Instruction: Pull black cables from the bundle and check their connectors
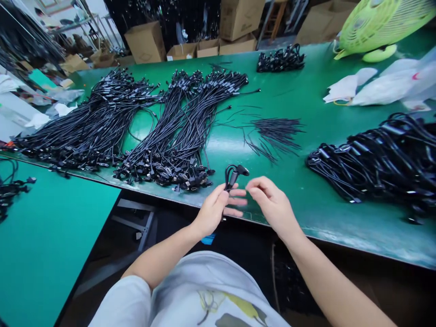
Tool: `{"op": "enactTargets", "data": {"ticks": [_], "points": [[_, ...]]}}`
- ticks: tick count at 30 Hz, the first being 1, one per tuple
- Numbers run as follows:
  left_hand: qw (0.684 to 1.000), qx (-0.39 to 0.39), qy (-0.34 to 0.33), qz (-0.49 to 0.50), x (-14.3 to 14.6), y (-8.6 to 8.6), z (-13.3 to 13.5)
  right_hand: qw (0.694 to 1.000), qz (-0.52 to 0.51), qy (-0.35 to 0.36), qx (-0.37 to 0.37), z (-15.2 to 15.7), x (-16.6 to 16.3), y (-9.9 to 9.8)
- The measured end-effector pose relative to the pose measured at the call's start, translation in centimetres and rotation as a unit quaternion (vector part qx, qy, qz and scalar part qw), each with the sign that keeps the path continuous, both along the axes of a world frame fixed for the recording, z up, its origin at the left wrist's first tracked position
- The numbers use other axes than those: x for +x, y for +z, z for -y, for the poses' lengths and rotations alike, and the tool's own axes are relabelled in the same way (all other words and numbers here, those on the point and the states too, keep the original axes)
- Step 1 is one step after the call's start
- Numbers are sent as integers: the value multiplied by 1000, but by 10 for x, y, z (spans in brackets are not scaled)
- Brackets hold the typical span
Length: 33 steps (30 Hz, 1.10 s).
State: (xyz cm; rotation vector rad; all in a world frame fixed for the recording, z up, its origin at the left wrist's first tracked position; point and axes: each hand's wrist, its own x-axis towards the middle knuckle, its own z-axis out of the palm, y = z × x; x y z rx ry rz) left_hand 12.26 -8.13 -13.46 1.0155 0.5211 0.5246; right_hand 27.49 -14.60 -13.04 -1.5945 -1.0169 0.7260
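Note:
My left hand (218, 206) pinches a short black cable (233, 175), folded into a loop, just above the front edge of the green table (296, 95). My right hand (270, 202) hovers beside it to the right. Its fingers are curled and blurred, close to the cable's end, and what they hold, if anything, I cannot make out. Several long bundles of black cables (177, 131) lie fanned out behind my left hand. A heap of coiled black cables (378, 159) lies to the right.
A loose pile of thin black ties (275, 131) lies mid-table. A small cable bunch (281, 59) sits at the back, with a green fan (378, 27) and white plastic bags (381, 86) at the back right. Cardboard boxes (146, 41) stand behind. A second green table (44, 240) is at left.

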Motion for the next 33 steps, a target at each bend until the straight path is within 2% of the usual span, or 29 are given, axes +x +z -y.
{"op": "enactTargets", "data": {"ticks": [1, 5, 8, 13, 15, 17, 21, 25, 27, 29, 33], "points": [[1000, -23, -12, -5, 2, -1, 1, 999, -26, -15, 23, -2, 0, 0], [994, -70, -87, -15, 9, -7, 13, 982, -172, 49, 68, -10, -13, 7], [992, -75, -102, -2, 11, -10, 21, 984, -164, -4, 70, -14, -24, 17], [994, 70, -76, -42, 5, -12, 28, 975, -199, -45, 88, -20, -21, 23], [991, 89, -74, -65, 1, -14, 29, 963, -230, -68, 121, -22, -16, 21], [994, 46, -70, -76, 0, -16, 28, 951, -264, -73, 147, -23, -13, 19], [992, -102, -26, -67, 5, -12, 22, 938, -306, -28, 162, -19, -19, 15], [981, -173, -18, -85, 14, -2, 22, 941, -317, -3, 121, -15, -30, 11], [978, -189, -31, -78, 16, -1, 25, 938, -329, -7, 106, -15, -32, 10], [980, -182, -39, -67, 18, -3, 28, 931, -342, -22, 128, -15, -34, 11], [991, -111, -57, -55, 20, -12, 30, 915, -354, -39, 188, -17, -34, 13]]}}
